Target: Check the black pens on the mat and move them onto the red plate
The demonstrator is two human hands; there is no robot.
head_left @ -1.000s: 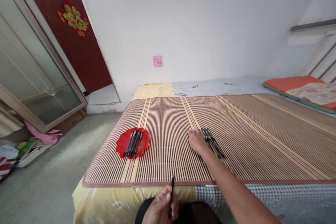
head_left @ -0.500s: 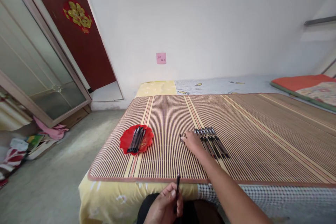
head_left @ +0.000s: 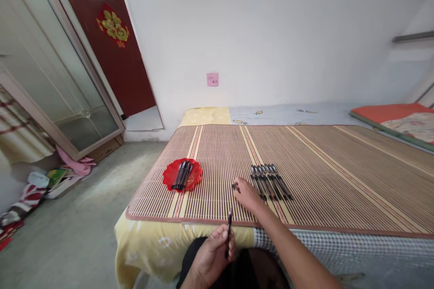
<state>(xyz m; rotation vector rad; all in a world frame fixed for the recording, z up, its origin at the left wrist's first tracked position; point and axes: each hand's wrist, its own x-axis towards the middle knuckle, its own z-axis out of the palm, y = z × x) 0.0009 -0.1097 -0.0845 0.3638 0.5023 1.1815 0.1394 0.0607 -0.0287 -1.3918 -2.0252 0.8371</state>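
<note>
My left hand [head_left: 214,253] is closed around a black pen [head_left: 229,228], held upright near my lap with its slim tip pointing up. Over the mat, my right hand [head_left: 247,196] pinches a small dark pen cap [head_left: 234,187] between thumb and fingers. Just right of that hand, several black pens [head_left: 271,183] lie side by side in a row, the nearest partly hidden by the hand. To the left, a red scalloped plate [head_left: 167,179] holds a bunch of black pens [head_left: 182,175].
A striped bamboo mat [head_left: 217,153] covers the bed, whose yellow sheet [head_left: 152,244] hangs over the front edge. A folded orange and green quilt [head_left: 389,113] lies at far right. A pink note [head_left: 212,79] is stuck on the wall. Clothes [head_left: 32,194] lie on the floor at left.
My right hand has drawn back a little toward me, bringing the cap closer to the pen in my left hand. The view has shifted slightly to the left.
</note>
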